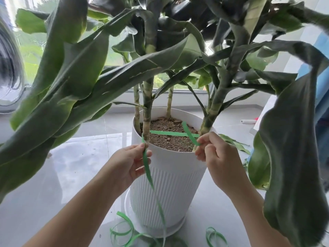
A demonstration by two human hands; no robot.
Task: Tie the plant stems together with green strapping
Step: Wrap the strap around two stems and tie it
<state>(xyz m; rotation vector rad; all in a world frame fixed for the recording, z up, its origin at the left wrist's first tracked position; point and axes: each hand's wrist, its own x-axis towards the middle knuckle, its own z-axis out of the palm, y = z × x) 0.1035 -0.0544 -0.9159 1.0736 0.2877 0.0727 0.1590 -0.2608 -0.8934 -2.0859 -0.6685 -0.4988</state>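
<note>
- While both hands work at the near rim of the round white ribbed plastic pot (170,184), the left hand (129,164) pinches the flat green plastic strapping (173,133) between thumb and fingertips, just beside the near-left striped green stem (147,111).
- From that pinch the strapping's long tail hangs down the front of the pot to the glossy pale grey tiled floor (53,175).
- One taut run of strapping crosses above the brown soil (169,139), from the near-left stem to the striped green stem on the right (211,111).
- The right hand (216,156), fingers curled, pinches the short free end just beside the right stem's base; the end curls up and back over the soil.
- Two thinner stems stand at the far rim; the strapping does not reach them.
- The pot sits in a shallow white saucer (130,213) on the floor, near the window sill.
- Loose green coils of strapping (122,230) lie on the floor touching the saucer's near edge; another small coil (214,236) lies to the right.
- Broad dark green leaves (74,82) droop low on both sides, crowding the room around the forearms; the gap between the hands over the near rim is open.
- Floor to the left of the pot is bare; a fallen green leaf (235,142) lies right of it.
</note>
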